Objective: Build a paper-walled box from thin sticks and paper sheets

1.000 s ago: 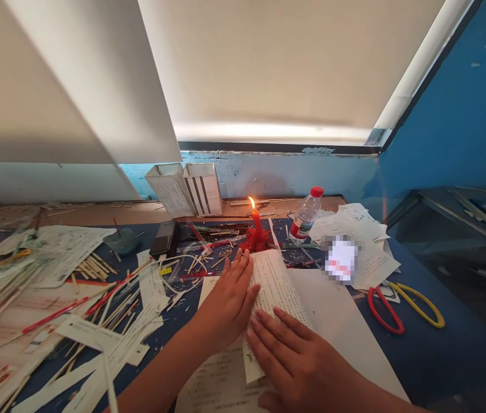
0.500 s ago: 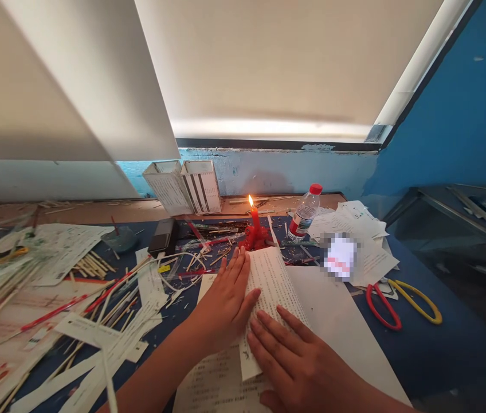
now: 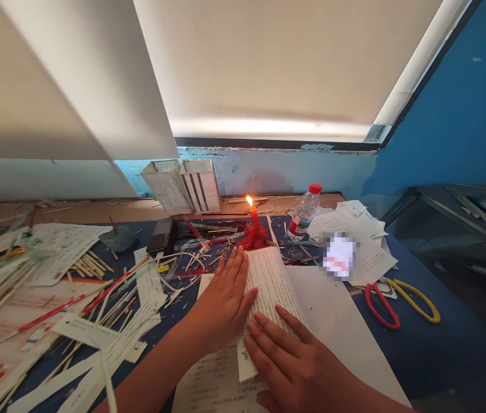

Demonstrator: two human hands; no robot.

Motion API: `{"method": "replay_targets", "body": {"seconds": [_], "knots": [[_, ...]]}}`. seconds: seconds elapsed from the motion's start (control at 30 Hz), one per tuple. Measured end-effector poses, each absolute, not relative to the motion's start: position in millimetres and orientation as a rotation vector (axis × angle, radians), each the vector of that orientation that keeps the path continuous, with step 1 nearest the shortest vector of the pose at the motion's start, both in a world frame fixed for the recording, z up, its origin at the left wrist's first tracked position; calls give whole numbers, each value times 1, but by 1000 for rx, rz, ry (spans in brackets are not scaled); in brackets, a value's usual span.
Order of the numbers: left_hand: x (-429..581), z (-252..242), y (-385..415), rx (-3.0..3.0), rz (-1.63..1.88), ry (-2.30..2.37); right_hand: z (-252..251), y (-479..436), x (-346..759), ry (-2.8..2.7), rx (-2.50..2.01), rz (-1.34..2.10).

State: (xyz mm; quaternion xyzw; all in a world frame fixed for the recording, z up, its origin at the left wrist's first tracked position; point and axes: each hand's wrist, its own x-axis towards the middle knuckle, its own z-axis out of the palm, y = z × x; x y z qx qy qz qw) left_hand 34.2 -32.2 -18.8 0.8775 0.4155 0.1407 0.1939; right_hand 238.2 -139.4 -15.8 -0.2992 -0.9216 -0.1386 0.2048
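A folded strip of printed paper [image 3: 269, 275] lies over larger sheets [image 3: 333, 321] in front of me. My left hand [image 3: 226, 304] rests flat on the strip's left edge, fingers stretched toward the candle. Lower down and to the right, my right hand [image 3: 290, 355] lies on the strip with its fingers spread. Neither hand grips anything. Just beyond the fingertips of my left hand stands a lit red candle [image 3: 254, 221] in a mass of red wax.
Behind are a red-capped bottle [image 3: 304, 212] and two paper boxes [image 3: 200, 186]. Scissors [image 3: 412, 301] and a blurred bright object [image 3: 340, 256] lie right. Left are a black device [image 3: 162, 236] with a white cable, paper strips [image 3: 88, 330] and thin sticks [image 3: 90, 264].
The whole view has shifted very slightly. Both hands remain in the same places on the folded paper, and the candle flame leans a little more to the left.
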Motion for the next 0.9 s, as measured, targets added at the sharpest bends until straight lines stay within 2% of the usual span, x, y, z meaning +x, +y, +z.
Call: {"method": "replay_targets", "body": {"seconds": [0.2, 0.47, 0.7, 0.9], "knots": [[35, -10, -33, 2487, 349, 1216, 0, -135, 241, -2659, -844, -380], [39, 0, -38, 2457, 108, 1214, -10, -134, 240, -2585, -843, -434], [39, 12, -34, 2410, 136, 1249, 4, -132, 244, -2606, -792, -514], [44, 0, -34, 2463, 153, 1216, -1, -133, 241, -2566, -775, -535]]}}
